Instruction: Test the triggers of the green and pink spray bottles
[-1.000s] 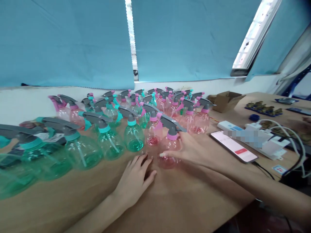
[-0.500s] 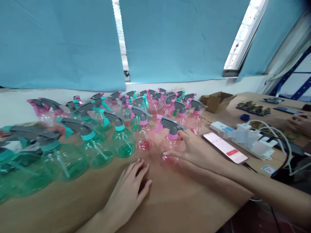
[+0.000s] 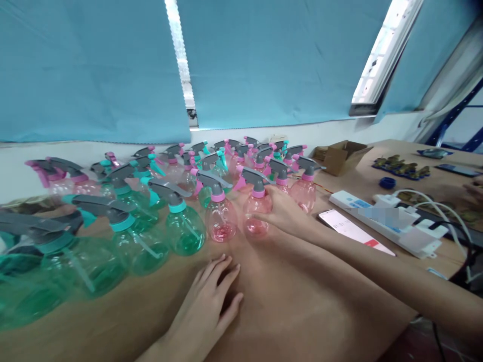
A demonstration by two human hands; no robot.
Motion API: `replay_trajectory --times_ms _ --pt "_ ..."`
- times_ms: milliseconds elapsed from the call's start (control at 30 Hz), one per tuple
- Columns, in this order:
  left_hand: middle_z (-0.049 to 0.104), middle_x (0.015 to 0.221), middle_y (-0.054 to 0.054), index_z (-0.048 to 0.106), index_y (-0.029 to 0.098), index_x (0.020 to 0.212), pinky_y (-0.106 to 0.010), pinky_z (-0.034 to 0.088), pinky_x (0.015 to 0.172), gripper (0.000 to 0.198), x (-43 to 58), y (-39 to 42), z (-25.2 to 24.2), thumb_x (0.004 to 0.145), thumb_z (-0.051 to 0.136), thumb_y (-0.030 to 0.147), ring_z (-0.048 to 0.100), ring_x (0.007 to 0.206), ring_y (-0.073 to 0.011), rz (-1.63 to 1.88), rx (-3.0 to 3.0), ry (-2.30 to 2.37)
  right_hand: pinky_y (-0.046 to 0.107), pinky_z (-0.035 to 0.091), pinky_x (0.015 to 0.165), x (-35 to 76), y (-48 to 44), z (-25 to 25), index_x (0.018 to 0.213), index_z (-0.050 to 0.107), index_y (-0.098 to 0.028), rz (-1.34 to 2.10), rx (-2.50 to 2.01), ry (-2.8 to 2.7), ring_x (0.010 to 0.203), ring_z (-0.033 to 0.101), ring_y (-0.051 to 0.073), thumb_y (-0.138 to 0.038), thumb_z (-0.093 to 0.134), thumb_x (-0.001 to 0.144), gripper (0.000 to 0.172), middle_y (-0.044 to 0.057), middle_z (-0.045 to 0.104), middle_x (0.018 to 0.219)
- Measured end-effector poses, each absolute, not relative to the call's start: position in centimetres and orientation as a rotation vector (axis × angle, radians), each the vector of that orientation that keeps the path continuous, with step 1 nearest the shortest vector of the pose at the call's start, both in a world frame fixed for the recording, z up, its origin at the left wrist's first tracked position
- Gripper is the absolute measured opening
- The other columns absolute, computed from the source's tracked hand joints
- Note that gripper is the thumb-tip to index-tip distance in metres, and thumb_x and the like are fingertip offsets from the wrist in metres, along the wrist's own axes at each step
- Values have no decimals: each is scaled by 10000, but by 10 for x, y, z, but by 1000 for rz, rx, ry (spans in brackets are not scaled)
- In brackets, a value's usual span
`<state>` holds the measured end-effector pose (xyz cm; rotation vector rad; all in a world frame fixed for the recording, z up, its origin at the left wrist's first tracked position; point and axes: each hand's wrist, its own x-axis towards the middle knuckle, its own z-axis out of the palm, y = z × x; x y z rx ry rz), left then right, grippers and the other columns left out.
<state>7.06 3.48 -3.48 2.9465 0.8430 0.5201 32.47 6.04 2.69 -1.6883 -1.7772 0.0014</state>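
Note:
My right hand (image 3: 281, 208) is wrapped round the side of a pink spray bottle (image 3: 258, 217) with a grey and pink trigger head. The bottle is upright on the brown table (image 3: 302, 311), and the fingers behind it are hidden. Just left of it stands another pink spray bottle (image 3: 221, 221). A green spray bottle (image 3: 185, 229) with a turquoise collar comes after that in the front row. My left hand (image 3: 211, 296) lies on the table before these bottles, its fingers apart and holding nothing.
More green bottles (image 3: 141, 249) line the left, with several pink and green ones behind. A phone (image 3: 354, 231) and a white power strip (image 3: 388, 221) with cables lie right of my right arm. An open cardboard box (image 3: 341, 157) sits farther back, near brass-coloured parts (image 3: 402, 167).
My right hand has moved the pink spray bottle back and slightly left, nearer the front row. My left hand stays flat on the table. The view has shifted a little.

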Motion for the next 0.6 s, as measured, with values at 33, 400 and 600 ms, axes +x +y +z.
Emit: replay_trajectory --times_ms 33,400,600 --pt "535 1305 -122 537 172 1253 -499 431 951 363 70 35 -35 901 516 257 469 1211 -308 513 2948 842 429 430 867 324 63 27 1183 480 -140 6 -1674 -1777 1087 545 301 -425 622 740 545 163 566 1185" --pt "532 1303 -122 528 175 1263 -496 432 952 374 72 35 -35 898 519 257 462 1215 -306 472 2962 840 458 440 873 323 82 20 1204 441 -82 26 -1663 -1781 1094 543 329 -479 561 787 588 213 541 1201" --pt "535 1296 -125 537 171 1254 -507 425 955 367 79 34 -33 896 519 248 463 1214 -314 456 2961 826 469 453 857 323 81 21 1236 422 -117 69 -1649 -1790 1128 528 336 -520 569 774 631 210 525 1237"
